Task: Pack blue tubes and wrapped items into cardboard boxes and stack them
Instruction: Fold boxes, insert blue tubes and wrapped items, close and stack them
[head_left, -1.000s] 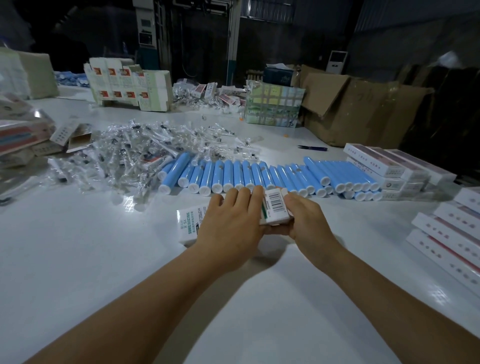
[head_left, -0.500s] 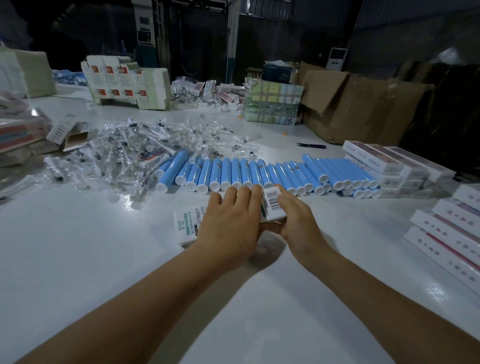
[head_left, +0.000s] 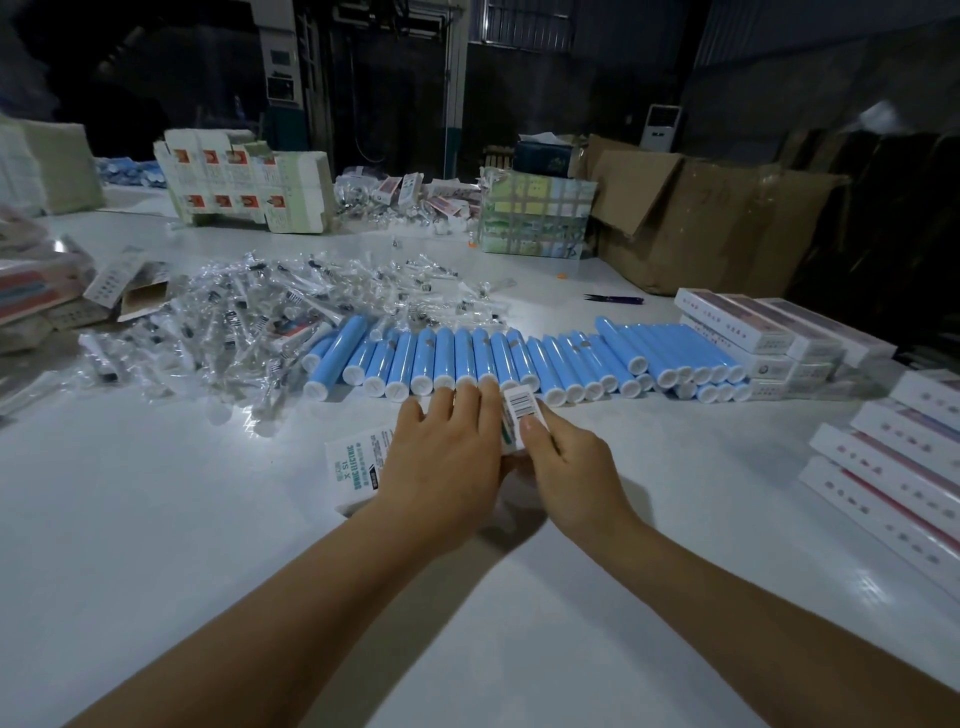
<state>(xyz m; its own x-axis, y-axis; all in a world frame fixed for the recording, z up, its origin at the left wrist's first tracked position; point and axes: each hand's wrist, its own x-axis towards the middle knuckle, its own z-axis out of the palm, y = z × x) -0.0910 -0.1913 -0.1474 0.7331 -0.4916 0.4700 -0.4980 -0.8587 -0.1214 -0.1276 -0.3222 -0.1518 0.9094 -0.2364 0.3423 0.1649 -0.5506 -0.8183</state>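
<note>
Both hands have slid the white box (head_left: 358, 462) a little closer to the row of blue tubes (head_left: 519, 364), with the right hand (head_left: 571, 467) now pressing its end flap (head_left: 522, 410).

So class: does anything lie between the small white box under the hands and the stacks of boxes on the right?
No. Bare table separates the box from the stacks.
</note>
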